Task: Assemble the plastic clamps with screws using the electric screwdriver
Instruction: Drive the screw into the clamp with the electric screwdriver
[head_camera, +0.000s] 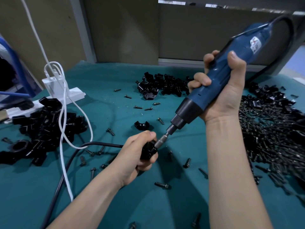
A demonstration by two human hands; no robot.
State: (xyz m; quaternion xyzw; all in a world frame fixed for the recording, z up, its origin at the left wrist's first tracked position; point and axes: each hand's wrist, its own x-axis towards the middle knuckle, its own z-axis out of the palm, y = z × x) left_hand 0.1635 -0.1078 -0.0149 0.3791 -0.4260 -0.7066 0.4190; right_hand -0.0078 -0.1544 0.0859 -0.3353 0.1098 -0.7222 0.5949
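A: Entry one, left hand?
B: Left hand (138,151): clenched round a black plastic clamp (148,152), near centre, over the green worktop (107,195).
A: Entry two, right hand?
B: Right hand (221,90): wrapped round the blue electric screwdriver (231,63), which is tilted, its bit (162,139) meeting the clamp.
A: Stock?
B: Screw heap (270,138), right. Clamp piles, far centre (165,85) and left (44,129). One clamp half (141,125), just beyond the left hand. Power strip (66,95), far left.
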